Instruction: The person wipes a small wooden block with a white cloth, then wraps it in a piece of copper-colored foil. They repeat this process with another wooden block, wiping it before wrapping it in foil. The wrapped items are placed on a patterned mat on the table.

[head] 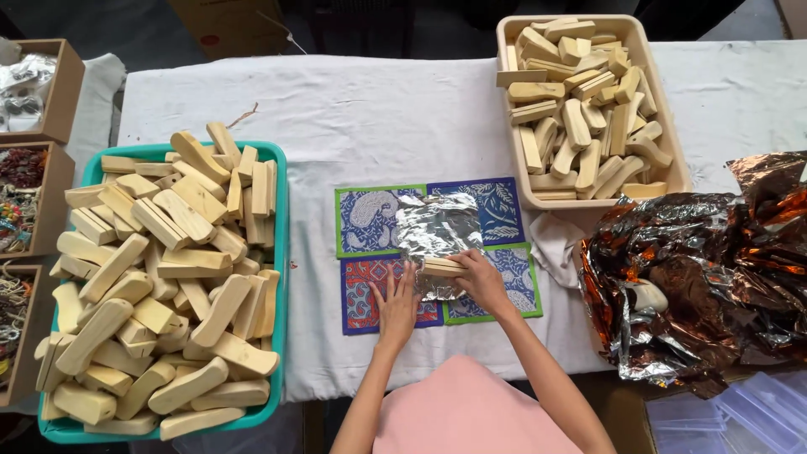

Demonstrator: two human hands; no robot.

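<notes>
Now the left hand [396, 304] lies flat, fingers spread, on crinkled silver foil [435, 229], while the right hand [479, 279] grips a pale wooden block [443, 266].

Desk [378, 109] covered with white cloth. Directly on it: teal plastic tray [282, 252] at left, heaped with pale wooden blocks; beige plastic bin [672, 134] at far right, also full of wooden blocks; four patterned square mats [370, 220] at centre, edges touching; crumpled silver foil sheet [433, 227] on mats; crinkled copper-coloured foil heap [698, 277] at right edge; small white cloth scrap [556, 242] just beside mats.
</notes>
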